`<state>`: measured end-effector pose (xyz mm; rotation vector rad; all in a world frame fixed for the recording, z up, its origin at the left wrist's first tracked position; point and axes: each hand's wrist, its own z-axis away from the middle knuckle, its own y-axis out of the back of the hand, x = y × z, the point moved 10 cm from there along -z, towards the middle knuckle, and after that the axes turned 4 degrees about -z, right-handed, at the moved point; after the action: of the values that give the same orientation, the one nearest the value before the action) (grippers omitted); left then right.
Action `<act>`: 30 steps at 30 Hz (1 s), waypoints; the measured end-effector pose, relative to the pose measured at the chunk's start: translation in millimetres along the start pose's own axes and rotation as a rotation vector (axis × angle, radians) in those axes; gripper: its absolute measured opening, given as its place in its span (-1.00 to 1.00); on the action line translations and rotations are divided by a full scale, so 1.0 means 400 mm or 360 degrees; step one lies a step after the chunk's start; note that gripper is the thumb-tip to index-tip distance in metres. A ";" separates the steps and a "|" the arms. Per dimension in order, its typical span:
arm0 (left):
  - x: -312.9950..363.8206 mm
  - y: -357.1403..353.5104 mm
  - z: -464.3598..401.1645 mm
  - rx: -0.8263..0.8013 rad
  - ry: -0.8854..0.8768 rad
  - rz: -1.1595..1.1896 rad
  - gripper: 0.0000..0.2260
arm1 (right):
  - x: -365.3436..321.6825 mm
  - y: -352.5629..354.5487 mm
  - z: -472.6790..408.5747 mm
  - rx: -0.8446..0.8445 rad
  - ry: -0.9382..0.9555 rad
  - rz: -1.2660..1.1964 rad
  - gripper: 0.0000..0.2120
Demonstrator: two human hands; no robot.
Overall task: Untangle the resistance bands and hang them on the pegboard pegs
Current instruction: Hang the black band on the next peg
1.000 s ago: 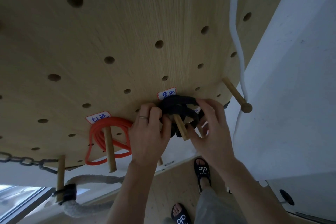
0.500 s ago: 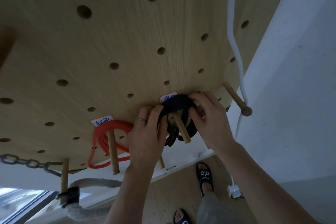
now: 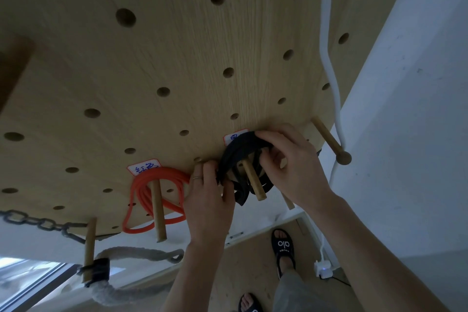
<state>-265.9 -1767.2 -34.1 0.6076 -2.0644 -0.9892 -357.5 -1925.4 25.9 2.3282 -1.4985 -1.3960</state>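
Black band (image 3: 238, 157) loops over a wooden peg (image 3: 253, 180) on the pegboard (image 3: 177, 63); left hand (image 3: 210, 200) and right hand (image 3: 291, 164) each pinch it in their grip, beside the peg.

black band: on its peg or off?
On. The black band loops around the wooden peg, whose tip sticks out past it; both hands grip it.

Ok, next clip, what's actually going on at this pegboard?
A person is looping a black resistance band over a wooden peg on the pegboard. The left hand grips the band's left side and the right hand holds its upper right, both pressing it toward the board. A red band already hangs coiled on the next peg to the left.
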 end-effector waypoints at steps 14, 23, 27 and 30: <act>-0.058 -0.028 0.075 -0.0062 0.0251 -0.0215 -0.69 | -0.012 -0.026 -0.006 -0.0049 0.0009 -0.0049 -0.82; -0.038 -0.023 0.053 0.0023 0.0381 0.0376 -0.88 | 0.019 -0.021 0.003 -0.0022 -0.0190 -0.0152 -0.80; -0.057 -0.079 0.067 -0.0090 0.0480 0.0316 -0.85 | 0.013 -0.032 0.004 -0.0030 -0.0173 -0.0103 -0.81; -0.039 -0.084 0.072 -0.0080 0.0441 0.0476 -0.83 | 0.014 -0.029 0.004 -0.0001 -0.0182 -0.0104 -0.82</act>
<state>-276.3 -1763.8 -79.7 0.3715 -1.8133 -0.7363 -349.8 -1923.0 15.9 2.3546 -1.4611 -1.5701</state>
